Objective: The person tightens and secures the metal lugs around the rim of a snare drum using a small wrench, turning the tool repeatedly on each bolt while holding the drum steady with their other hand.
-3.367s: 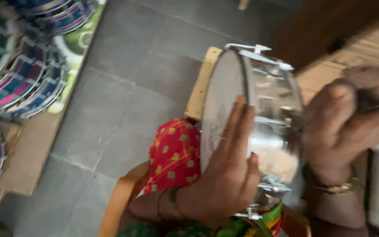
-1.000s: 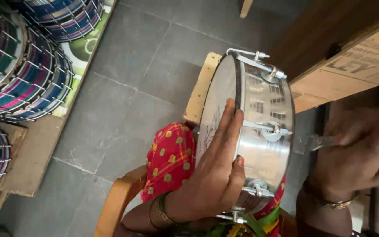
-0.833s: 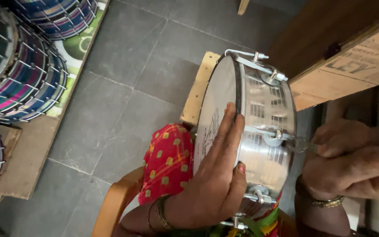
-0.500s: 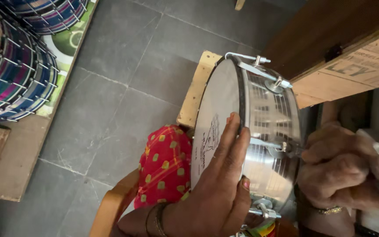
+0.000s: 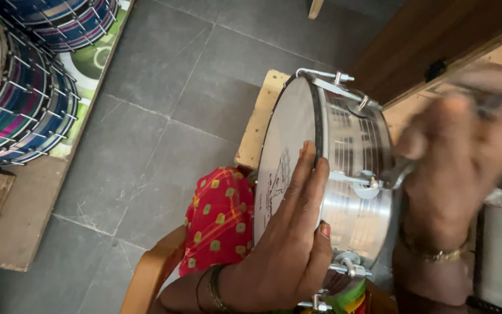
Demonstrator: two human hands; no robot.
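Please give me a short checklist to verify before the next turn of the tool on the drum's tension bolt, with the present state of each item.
1. Left hand pressed flat on the white drumhead: ok.
2. Silver drum standing on edge, steadied: ok.
3. Small metal tool reaching the middle tension bolt: ok, though whether it is fully seated: cannot tell.
4. Right hand gripping the tool firmly: cannot tell, it is blurred.
5. Left fingertips away from the bolt: ok.
6. Lower bolts tightened: cannot tell.
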